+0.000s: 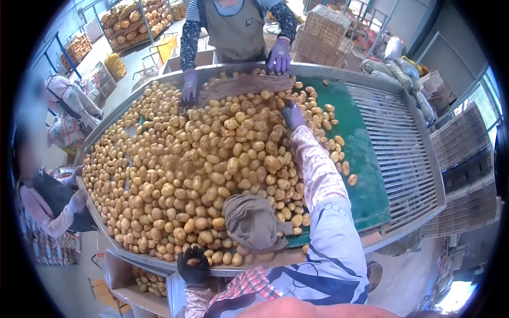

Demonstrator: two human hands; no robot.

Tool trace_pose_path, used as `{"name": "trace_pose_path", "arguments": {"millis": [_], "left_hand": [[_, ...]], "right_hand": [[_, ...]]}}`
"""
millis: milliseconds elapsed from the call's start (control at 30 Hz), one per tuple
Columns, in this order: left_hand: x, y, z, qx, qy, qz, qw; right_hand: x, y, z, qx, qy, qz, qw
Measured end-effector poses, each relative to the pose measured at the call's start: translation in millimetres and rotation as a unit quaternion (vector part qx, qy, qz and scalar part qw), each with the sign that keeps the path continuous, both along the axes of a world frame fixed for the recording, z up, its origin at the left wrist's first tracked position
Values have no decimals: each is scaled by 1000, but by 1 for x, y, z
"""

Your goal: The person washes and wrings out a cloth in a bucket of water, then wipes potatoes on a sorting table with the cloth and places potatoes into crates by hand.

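Note:
A large heap of potatoes (212, 159) covers most of the sorting table. My left hand (194, 271), in a black glove, is at the near edge of the table with its fingers curled round a small brown potato (194, 262). My right hand (292, 115), in a purple and dark glove, reaches across to the far right side of the heap. It touches potatoes there, and its fingertips are hidden among them. Between my arms, a crumpled grey-brown cloth (252, 220) lies on the potatoes near the front edge.
Across the table a co-worker's purple-gloved hands (279, 55) rest by a brown cloth (246, 86). Another person (53, 196) stands at the left edge. Green belt (366, 159) and metal slats (397, 153) lie right. Below the near edge is a box (135, 297) holding potatoes.

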State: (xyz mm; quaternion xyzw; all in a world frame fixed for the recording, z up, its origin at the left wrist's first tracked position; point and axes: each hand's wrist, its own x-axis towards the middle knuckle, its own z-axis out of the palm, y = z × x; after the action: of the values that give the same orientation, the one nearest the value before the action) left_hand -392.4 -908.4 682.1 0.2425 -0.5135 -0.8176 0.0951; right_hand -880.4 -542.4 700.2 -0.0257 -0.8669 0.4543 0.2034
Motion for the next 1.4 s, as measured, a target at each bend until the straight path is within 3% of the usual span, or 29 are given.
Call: {"name": "trace_pose_path", "arguments": {"millis": [33,67,100,133,167,200,233,333,400,500,567,600,633,700,733,767,800,833,867,900,967,1033,1067,1133,1167,1233,1300,1333,1400], "left_hand": [[-2,4,0,-249,-7,-29,968],[-4,8,8,-219,-20,-19,975],[-7,11,19,-189,-31,-9,981],[-9,6,18,-33,-73,26,996],[-11,0,17,145,-105,102,978],[-14,-5,16,289,-136,198,927],[-14,-4,15,275,-158,219,923],[-4,20,5,-20,-115,171,978],[0,-4,2,268,-117,181,939],[1,-12,-5,348,-59,133,926],[2,-19,-28,274,-4,70,959],[-7,-14,-15,321,-9,73,944],[-16,-9,-1,366,-16,77,927],[-31,4,12,188,-1,37,981],[-35,5,19,1,31,-24,999],[-40,7,27,-189,61,-49,979],[-44,4,34,-457,110,-112,875],[-48,5,43,-467,140,-127,864],[-51,7,52,-475,170,-141,852],[-54,11,64,-567,173,-154,790],[-56,21,80,-732,175,-176,635],[-57,27,96,-766,190,-178,588],[-58,30,104,-781,198,-177,565],[-56,13,58,-612,171,-218,741],[-50,14,44,-474,134,-138,859],[-41,22,35,-435,109,-98,888],[-28,9,9,-561,89,-53,822],[-19,-4,-11,-689,80,-24,720],[-16,9,14,-547,67,-74,831]], "right_hand": [[-29,1,-24,28,37,9,999],[-57,-1,-51,56,72,20,996],[-81,-7,-60,42,-58,45,996],[-105,-12,-67,45,-190,68,978],[-92,-27,-29,149,-254,77,952],[-109,-29,-45,167,-255,59,950],[-120,-32,-56,182,-235,28,955],[-134,-5,-102,234,-264,93,931],[-146,4,-121,271,-265,142,915],[-81,-4,-77,214,-159,103,958],[-1,-25,-26,145,-123,50,981],[27,-31,-14,108,-94,4,990],[34,-26,-42,230,90,21,969],[71,-28,-27,139,92,39,985],[95,-32,-17,93,92,52,990],[119,-41,-6,99,164,36,981],[145,-55,9,104,236,21,966],[179,-71,31,-212,43,95,972],[209,-90,47,-376,-86,170,907],[239,-108,63,-516,-221,186,807],[284,-141,85,-482,-321,265,771],[315,-171,75,-263,-151,421,855],[320,-172,78,-249,-148,439,851],[330,-172,83,-222,-140,476,840],[317,-166,86,-229,-140,442,856],[272,-139,71,-293,-162,366,868],[208,-89,44,-141,-1,235,962],[177,-64,31,-59,62,140,986],[126,-13,18,55,81,15,995]]}}
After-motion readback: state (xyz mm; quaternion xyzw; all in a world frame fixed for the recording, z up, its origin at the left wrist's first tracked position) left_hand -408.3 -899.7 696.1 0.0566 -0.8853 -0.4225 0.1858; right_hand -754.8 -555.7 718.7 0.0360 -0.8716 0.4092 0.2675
